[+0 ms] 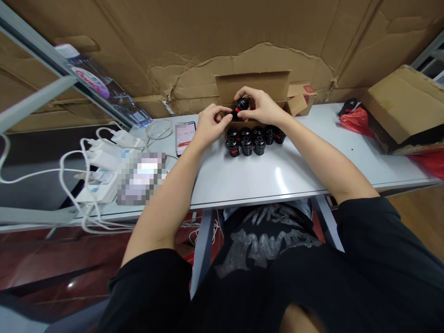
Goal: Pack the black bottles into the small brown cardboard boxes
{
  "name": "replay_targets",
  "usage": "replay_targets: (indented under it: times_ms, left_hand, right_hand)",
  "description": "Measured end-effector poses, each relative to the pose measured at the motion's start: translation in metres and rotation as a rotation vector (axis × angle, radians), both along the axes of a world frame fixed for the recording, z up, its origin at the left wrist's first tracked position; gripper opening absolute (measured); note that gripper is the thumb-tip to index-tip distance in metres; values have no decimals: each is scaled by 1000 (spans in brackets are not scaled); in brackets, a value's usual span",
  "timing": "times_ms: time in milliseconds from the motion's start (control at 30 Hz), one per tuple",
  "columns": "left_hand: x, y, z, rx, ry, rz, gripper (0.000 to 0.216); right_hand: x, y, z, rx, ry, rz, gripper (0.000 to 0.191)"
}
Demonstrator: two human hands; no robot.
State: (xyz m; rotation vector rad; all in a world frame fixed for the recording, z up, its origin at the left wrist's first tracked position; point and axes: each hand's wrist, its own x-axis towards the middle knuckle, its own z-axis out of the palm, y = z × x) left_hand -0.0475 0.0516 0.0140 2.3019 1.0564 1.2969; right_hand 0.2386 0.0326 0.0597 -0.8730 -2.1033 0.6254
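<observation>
In the head view, my right hand grips a small black cup-shaped container with a red mark, thumb and fingers on either side. Close to its left side is my left hand, with thumb and index finger drawn together; whether they pinch anything is too small to tell. Both hands are over an open cardboard box whose flap stands up at the back. Several similar black containers stand upright in rows on the table just in front of the box, some showing red marks.
A phone lies left of the box. Further left are a power strip with white cables and a plastic bottle. Rightward, a larger carton sits beside a red plastic bag. Cardboard backs the white table.
</observation>
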Motion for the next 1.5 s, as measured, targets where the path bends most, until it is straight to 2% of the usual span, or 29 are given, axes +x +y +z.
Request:
replay_targets:
  times_ms: [133,300,433,600,767,1033,1233,1367,1500]
  left_hand:
    - [2,-3,2,-15,-16,-2,36]
    - [4,-7,5,-20,-37,-16,44]
    - [3,-5,4,-25,-22,-10,50]
    - [2,-3,2,-23,-12,-4,46]
    - [2,-5,4,-34,6,13,40]
    - [4,-5,5,-24,-31,-15,53]
    - [3,-6,5,-19,-32,-18,40]
    - [2,-4,4,-15,-10,-5,30]
    - [2,-3,3,-18,-15,-9,33]
  right_hand:
    - [0,-6,5,-41,8,-27,50]
    - [-1,-15,9,-34,5,-73,43]
    - [-2,-14,8,-66,39,-70,48]
    - [-1,-5,2,-55,59,-21,58]
    - [1,-5,4,-29,-3,-31,58]
    - [1,-12,8,11,-33,-36,54]
    - [-1,-7,4,-23,-18,-47,58]
    - [-1,-11,6,-39,23,-49,52]
    - [-2,-17,9,-8,7,-98,45]
